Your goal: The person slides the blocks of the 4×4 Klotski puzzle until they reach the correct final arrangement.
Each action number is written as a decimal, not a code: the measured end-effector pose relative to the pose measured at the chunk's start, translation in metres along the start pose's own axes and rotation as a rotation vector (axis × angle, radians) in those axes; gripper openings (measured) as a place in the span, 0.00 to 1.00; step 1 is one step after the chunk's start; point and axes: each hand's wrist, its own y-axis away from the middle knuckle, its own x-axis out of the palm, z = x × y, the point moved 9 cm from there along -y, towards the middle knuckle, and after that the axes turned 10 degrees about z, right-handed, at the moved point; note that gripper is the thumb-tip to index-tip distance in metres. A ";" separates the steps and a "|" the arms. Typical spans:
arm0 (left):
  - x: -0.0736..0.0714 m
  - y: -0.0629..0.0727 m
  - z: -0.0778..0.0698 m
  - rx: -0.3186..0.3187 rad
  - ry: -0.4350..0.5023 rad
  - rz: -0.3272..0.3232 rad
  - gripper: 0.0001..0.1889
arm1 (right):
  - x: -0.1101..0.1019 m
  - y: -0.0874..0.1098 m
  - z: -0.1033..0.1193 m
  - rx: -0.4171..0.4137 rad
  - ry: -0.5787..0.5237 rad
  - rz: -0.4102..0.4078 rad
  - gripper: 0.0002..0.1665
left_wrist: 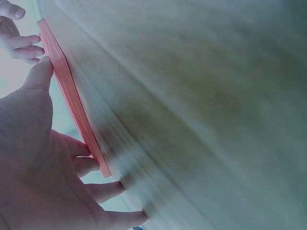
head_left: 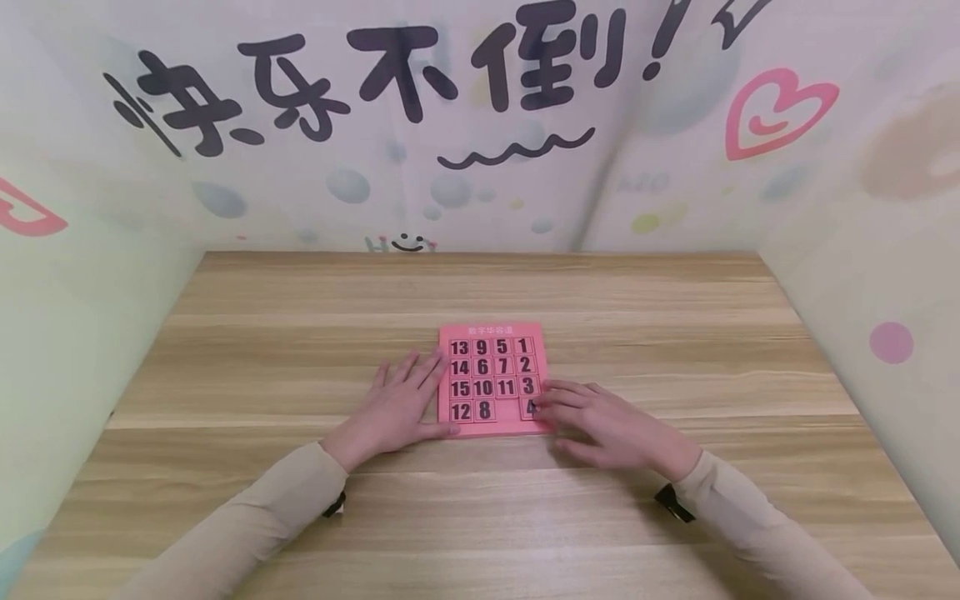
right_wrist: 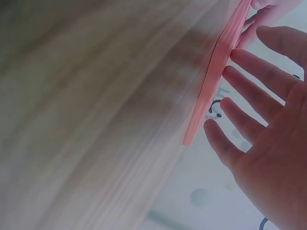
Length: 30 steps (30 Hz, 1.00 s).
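A pink number sliding puzzle [head_left: 491, 429] lies flat on the table, its numbered tiles in rows. In the bottom row, a gap [head_left: 507, 409] shows between the 8 tile [head_left: 484, 410] and the 4 tile [head_left: 528, 408]. My left hand [head_left: 393, 410] is spread along the puzzle's left side, with the thumb at the lower left corner and fingertips at the edge. At the right side, my right hand [head_left: 611, 425] has its fingers extended, and a fingertip overlaps the 4 tile. The puzzle's side edge [left_wrist: 74, 103] shows between the left thumb and fingers in the left wrist view.
The wood-grain table [head_left: 480, 517] reaches to a printed backdrop [head_left: 480, 192] with large black characters and bubble shapes. Pale side walls [head_left: 885, 275] stand to the left and right. A dark band [head_left: 673, 503] sits at the right wrist.
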 end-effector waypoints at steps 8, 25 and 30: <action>0.001 0.000 0.001 0.000 -0.001 -0.002 0.53 | -0.003 -0.006 0.003 -0.030 0.022 -0.026 0.26; -0.001 0.001 -0.001 0.003 -0.009 -0.007 0.52 | -0.004 -0.019 0.011 -0.037 0.004 -0.011 0.25; -0.002 0.002 -0.002 0.008 -0.001 -0.015 0.52 | -0.004 -0.024 0.016 -0.073 0.007 -0.026 0.25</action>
